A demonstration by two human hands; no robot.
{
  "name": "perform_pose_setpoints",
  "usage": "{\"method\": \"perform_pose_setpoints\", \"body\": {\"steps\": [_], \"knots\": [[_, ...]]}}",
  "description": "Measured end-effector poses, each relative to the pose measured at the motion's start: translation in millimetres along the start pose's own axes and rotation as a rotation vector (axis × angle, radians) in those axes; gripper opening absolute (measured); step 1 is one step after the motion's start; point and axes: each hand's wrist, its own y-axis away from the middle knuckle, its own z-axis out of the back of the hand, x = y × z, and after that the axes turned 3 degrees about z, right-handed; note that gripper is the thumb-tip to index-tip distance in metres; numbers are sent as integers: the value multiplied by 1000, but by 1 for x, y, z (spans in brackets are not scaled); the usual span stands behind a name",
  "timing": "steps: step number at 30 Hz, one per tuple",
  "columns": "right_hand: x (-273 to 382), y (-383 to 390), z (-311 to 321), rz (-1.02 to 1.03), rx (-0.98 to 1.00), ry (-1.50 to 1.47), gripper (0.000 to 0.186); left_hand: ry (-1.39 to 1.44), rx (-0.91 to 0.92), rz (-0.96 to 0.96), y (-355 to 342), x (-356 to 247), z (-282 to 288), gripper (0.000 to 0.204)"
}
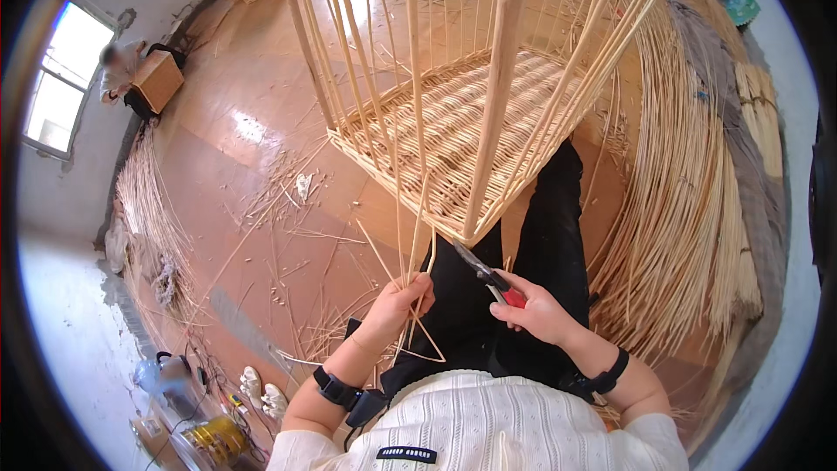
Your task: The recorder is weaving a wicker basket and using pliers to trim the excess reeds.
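Note:
A woven wicker base with tall upright rods and thicker corner poles rests tilted above my legs. My left hand is closed on several thin wicker rods below its near corner. My right hand grips cutters with red on the handles; their dark tips lie at or just below that corner, and I cannot tell whether they touch it.
Long wicker bundles line the right side; more lie along the left wall. Offcuts litter the floor. Another person is beside a wicker box near the window. Shoes and containers sit lower left.

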Motion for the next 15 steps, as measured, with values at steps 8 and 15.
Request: {"method": "perform_pose_setpoints", "body": {"steps": [8, 15], "knots": [[-7, -28, -5, 70, 127, -25, 67, 14, 93, 16, -4, 8, -2, 28], [10, -30, -14, 63, 46, 58, 71, -228, 46, -21, 12, -4, 8, 35]]}}
